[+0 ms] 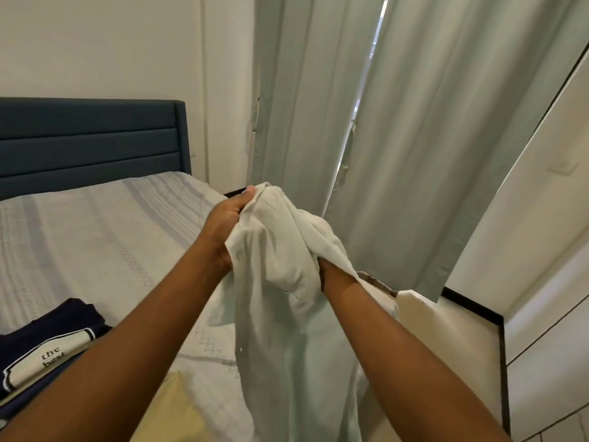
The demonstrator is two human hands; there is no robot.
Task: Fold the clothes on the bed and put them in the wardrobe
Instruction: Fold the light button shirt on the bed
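Striped bed (95, 237), blue headboard (89, 138), pale green curtains (414, 138).

Pale green curtains (430, 138) drawn with a bright gap between them, white wall (95, 43) left of them, black skirting (471, 304) below.

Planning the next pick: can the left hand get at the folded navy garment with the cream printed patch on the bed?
Probably, once freed: the left hand grips the white cloth garment. The folded navy garment lies uncovered on the bed beside that forearm, nothing between.
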